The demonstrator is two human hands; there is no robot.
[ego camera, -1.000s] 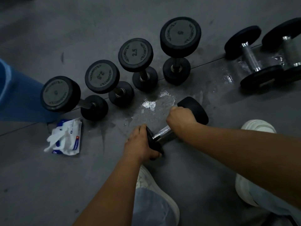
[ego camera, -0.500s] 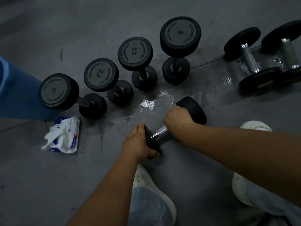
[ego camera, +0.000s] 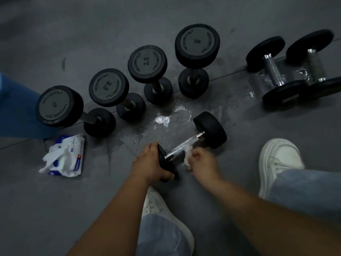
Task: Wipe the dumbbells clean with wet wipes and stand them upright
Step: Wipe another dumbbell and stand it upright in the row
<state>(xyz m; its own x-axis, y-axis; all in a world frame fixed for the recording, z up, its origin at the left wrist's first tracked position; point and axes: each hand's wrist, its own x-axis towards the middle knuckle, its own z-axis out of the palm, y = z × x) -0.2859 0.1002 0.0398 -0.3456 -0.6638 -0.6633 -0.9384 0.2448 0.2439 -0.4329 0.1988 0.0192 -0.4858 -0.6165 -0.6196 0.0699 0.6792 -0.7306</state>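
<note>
Head view. Right grip now off chrome handle it covered half a second ago, drawn back just beside it, blurred, fingers pinching crumpled wet wipe. Left grip unchanged, curled round near head of dumbbell, which lies on wet floor. Likely handle pass done or mid-stroke; upending not yet done. Behind: row of four upright dumbbells. Right: two lying dumbbells. Left: wipes pack. Gap between row and lying pair looks free.
</note>
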